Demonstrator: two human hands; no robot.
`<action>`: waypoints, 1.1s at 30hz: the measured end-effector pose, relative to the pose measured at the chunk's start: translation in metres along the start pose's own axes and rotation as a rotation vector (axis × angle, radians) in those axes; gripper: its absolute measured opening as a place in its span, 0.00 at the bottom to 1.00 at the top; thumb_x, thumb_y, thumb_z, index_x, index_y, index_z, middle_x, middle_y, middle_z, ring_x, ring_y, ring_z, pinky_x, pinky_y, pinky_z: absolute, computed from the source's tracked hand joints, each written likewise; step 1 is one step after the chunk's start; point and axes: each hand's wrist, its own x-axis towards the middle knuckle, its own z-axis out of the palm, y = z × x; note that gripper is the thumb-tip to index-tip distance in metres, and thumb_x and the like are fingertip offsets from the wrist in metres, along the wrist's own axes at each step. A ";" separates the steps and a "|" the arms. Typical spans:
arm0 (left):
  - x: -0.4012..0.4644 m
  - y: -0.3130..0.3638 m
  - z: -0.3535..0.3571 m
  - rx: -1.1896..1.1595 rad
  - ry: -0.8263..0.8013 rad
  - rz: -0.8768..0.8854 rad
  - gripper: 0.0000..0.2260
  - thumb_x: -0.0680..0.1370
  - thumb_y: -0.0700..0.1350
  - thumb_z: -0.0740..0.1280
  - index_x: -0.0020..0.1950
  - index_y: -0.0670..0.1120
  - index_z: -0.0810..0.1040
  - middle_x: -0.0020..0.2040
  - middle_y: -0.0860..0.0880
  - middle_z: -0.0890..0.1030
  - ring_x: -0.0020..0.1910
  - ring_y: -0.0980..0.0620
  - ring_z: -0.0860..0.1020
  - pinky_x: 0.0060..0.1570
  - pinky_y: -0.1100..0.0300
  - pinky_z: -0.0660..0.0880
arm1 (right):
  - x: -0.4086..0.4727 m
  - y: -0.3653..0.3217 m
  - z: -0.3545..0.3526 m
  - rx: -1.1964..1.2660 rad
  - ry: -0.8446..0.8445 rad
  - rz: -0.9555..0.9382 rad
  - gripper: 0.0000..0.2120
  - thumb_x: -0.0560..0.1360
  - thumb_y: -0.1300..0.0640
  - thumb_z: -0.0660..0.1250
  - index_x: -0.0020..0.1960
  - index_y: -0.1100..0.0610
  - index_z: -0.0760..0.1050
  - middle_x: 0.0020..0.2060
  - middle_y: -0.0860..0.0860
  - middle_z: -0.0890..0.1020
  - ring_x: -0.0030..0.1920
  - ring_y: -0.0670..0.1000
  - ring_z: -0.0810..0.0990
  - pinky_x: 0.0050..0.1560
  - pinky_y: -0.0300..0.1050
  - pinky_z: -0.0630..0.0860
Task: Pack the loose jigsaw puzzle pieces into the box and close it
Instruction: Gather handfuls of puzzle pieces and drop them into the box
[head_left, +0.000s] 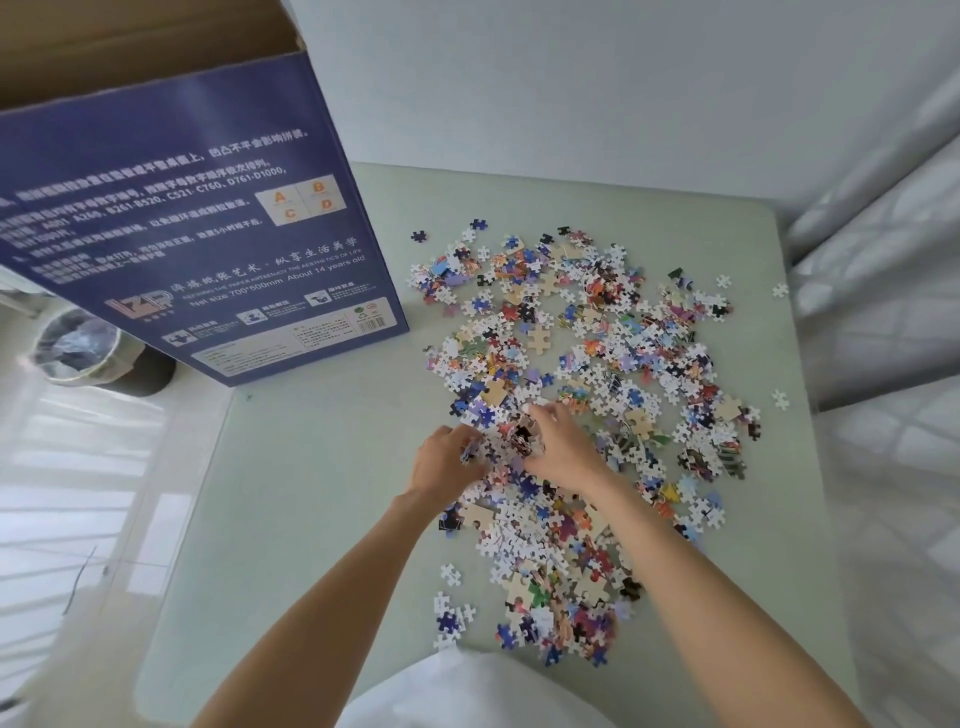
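Standing open-topped at the far left of the table (322, 467), the blue box (197, 218) waits well apart from the wide spread of puzzle pieces (597, 364), nearly all of them not yet packed. At the spread's near-left edge the left hand (441, 460) and right hand (563, 449) cup together around a small heap, fingers curled into it. Gathering is the step in hand, I judge; next comes lifting that handful over the box's open top without spilling.

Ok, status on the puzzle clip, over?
Left hand and right hand cupped round a clump of pieces. Box open, upright, far left. Most pieces still on table.
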 end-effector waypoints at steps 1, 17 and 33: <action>-0.001 -0.001 -0.001 -0.002 0.019 0.010 0.17 0.74 0.47 0.71 0.62 0.49 0.75 0.56 0.48 0.77 0.52 0.51 0.77 0.54 0.59 0.74 | -0.001 -0.002 0.000 0.012 -0.021 0.019 0.36 0.71 0.56 0.71 0.73 0.53 0.56 0.70 0.57 0.59 0.66 0.56 0.66 0.62 0.48 0.68; -0.013 -0.033 -0.024 -0.097 0.169 -0.112 0.11 0.76 0.43 0.68 0.58 0.46 0.78 0.53 0.46 0.82 0.48 0.47 0.80 0.45 0.59 0.75 | 0.002 -0.032 0.030 -0.131 0.170 0.018 0.26 0.71 0.49 0.70 0.64 0.56 0.67 0.60 0.53 0.75 0.57 0.52 0.76 0.52 0.43 0.76; -0.031 -0.060 -0.034 -0.127 0.207 -0.106 0.09 0.75 0.42 0.68 0.55 0.47 0.82 0.50 0.49 0.84 0.40 0.54 0.76 0.39 0.65 0.69 | -0.016 -0.020 0.005 0.028 0.279 0.001 0.19 0.73 0.57 0.70 0.62 0.58 0.73 0.54 0.54 0.80 0.50 0.52 0.80 0.52 0.40 0.74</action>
